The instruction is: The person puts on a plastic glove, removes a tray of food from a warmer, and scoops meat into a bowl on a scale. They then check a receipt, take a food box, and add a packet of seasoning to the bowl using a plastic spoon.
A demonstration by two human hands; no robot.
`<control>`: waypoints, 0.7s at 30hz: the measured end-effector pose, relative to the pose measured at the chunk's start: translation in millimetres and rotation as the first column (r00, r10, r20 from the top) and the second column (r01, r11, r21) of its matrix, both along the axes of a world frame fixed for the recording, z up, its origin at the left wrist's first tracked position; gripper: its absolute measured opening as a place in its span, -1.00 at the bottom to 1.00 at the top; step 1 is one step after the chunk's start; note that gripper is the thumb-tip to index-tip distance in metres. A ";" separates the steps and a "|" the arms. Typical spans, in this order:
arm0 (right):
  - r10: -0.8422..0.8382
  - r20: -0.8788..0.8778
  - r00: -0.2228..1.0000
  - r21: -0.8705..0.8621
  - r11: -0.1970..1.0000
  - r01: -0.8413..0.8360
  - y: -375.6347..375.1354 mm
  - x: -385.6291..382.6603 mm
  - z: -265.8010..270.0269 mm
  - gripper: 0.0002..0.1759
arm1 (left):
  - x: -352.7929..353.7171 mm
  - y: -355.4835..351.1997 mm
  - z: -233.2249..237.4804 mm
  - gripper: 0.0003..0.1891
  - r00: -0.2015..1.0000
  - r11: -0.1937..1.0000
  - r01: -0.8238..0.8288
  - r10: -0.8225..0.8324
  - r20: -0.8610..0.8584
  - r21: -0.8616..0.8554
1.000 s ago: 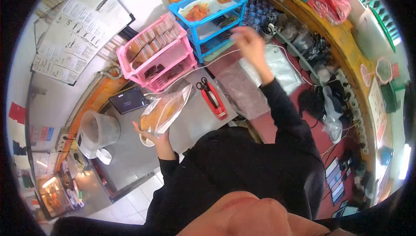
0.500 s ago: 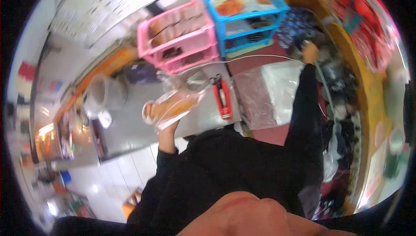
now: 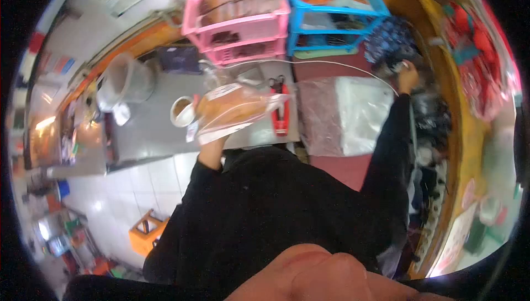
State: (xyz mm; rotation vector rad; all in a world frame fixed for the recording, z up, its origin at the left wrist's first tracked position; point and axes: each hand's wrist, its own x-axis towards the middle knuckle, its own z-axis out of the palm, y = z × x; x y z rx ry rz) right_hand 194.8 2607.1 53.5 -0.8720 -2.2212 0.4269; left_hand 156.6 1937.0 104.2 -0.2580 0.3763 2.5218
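My left hand [image 3: 208, 145] holds up a clear plastic bag with orange-brown food [image 3: 234, 110] over the grey counter [image 3: 143, 130]; the bag hides most of the hand. My right hand [image 3: 407, 73] reaches far right into a dark cluttered pile of items [image 3: 395, 44] beside the blue basket rack [image 3: 331, 14]. Its fingers look curled there, but what they touch is too small to make out. A white cord [image 3: 331, 64] runs across toward that hand.
A pink basket rack [image 3: 237, 19] stands at the back next to the blue one. Red-handled scissors in a red holder [image 3: 280, 110], flat clear bags [image 3: 345, 113], a small cup [image 3: 181, 112] and a clear jug [image 3: 124, 83] lie around. An orange stool [image 3: 148, 230] stands on the tiled floor.
My view has swung left and down. My right hand went from raised near the blue rack out to the dark pile at the right. The bag stays in my left hand, now more level.
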 end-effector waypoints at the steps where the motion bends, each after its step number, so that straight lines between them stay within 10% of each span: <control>1: 0.036 -0.077 0.996 0.065 0.997 -0.031 -8.3 2.3 9.9 -0.72 | -0.5 -1.7 0.0 -0.12 1.000 1.000 0.012 -0.012 -0.002 0.027; 6: 0.025 -0.169 0.985 -0.199 0.978 -0.059 3.9 0.6 4.1 -0.76 | 10.3 0.1 10.3 -0.15 1.000 0.998 0.023 -0.024 0.018 0.063; 9: 0.108 -0.008 0.994 0.181 0.978 -0.105 4.5 1.7 -2.6 -0.79 | 15.0 -6.6 12.1 -0.17 1.000 0.998 -0.003 0.001 0.029 0.069; 13: 0.164 -0.020 0.986 -0.132 0.977 -0.165 23.4 1.7 -16.8 -0.77 | 18.7 -11.1 15.3 -0.19 0.999 0.997 -0.024 0.021 0.029 0.078; 21: -0.005 -0.398 0.918 0.246 0.963 0.112 -35.8 29.6 125.6 -0.65 | 24.4 -15.0 29.6 -0.24 0.998 0.987 -0.054 0.051 0.024 0.148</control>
